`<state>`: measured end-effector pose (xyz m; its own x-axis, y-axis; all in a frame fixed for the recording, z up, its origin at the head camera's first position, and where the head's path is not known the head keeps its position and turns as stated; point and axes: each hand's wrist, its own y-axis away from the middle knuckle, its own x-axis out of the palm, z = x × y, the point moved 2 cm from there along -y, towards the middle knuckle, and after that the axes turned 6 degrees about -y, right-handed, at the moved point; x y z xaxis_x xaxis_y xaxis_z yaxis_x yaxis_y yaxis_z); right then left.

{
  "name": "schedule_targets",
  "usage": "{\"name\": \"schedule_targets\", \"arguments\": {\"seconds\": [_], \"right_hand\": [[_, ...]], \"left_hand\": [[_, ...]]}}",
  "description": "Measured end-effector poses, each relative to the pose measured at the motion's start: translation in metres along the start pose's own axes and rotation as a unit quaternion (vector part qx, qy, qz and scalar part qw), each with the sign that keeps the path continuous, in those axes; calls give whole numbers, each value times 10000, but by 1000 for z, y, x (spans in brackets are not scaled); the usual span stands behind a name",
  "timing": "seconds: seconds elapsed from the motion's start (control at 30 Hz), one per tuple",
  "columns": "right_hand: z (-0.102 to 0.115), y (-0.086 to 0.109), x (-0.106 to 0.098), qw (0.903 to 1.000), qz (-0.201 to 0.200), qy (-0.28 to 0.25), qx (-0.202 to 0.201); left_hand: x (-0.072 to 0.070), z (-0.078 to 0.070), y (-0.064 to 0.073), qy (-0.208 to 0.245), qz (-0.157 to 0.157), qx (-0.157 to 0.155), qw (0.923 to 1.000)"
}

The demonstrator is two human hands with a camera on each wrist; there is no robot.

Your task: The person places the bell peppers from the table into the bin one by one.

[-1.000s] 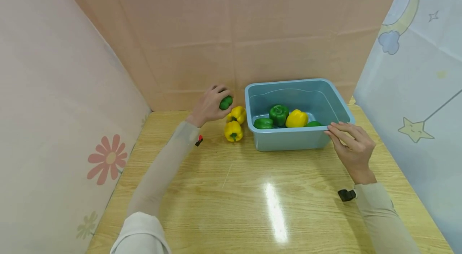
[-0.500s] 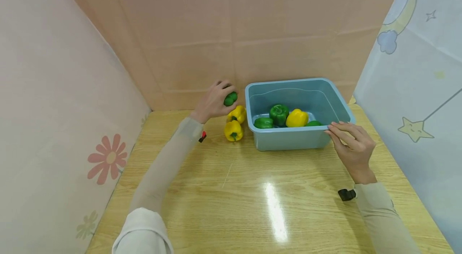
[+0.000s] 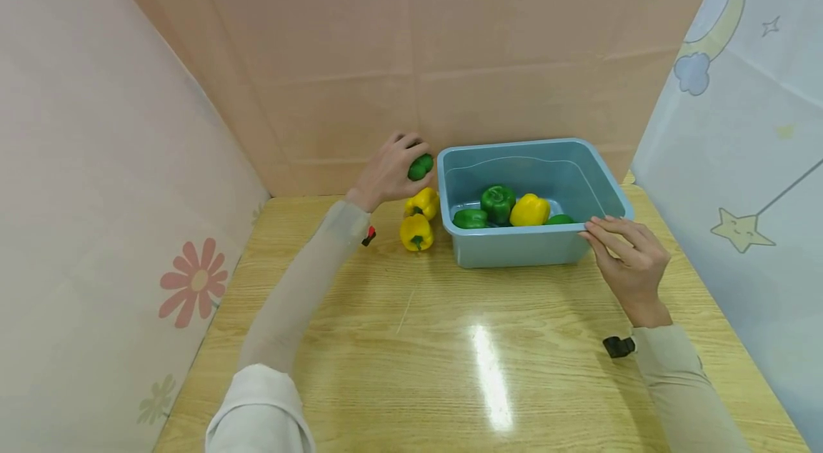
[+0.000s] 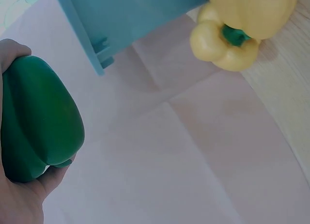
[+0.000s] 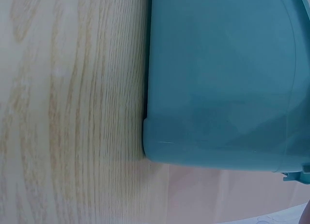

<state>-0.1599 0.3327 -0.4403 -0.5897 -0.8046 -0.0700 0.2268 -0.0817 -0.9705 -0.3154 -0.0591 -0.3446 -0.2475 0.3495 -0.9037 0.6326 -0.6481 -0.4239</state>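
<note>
My left hand (image 3: 392, 171) grips a green bell pepper (image 3: 421, 167), held up beside the left rim of a blue plastic bin (image 3: 514, 250). In the left wrist view the green bell pepper (image 4: 41, 117) fills the curled fingers and thumb. Just below that hand, two yellow bell peppers (image 3: 416, 232) lie on the table, left of the bin. My right hand (image 3: 626, 256) pinches the bin's front rim near its right corner. Inside the bin are a yellow bell pepper (image 3: 530, 211) and several green ones (image 3: 498, 203), one mostly hidden behind the front wall.
The wooden table (image 3: 360, 360) runs up to a peach cloth backdrop (image 3: 308, 67). Patterned cloth walls border it on the left (image 3: 116, 174) and right (image 3: 759, 153). Seen from the right wrist, the bin's outer wall (image 5: 223, 78) stands on the wood grain.
My left hand has risen and moved right with the green bell pepper, coming closer to the bin's left rim. The right hand has stayed on the bin's rim.
</note>
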Motion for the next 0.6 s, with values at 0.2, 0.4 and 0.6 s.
{"name": "schedule_targets", "arguments": {"seconds": [0.2,0.4,0.6], "right_hand": [[2,0,-1,10000,7,-8,-13],[2,-1,-1,10000,-4,0,-28],[4,-3,1,10000,-21,-51,-63]], "left_hand": [[-3,-7,-10,62,-2,97,9999],[-5,-13,-22,77,110,297,9995],[-6,-19,-32,175,213,370,9989]]}}
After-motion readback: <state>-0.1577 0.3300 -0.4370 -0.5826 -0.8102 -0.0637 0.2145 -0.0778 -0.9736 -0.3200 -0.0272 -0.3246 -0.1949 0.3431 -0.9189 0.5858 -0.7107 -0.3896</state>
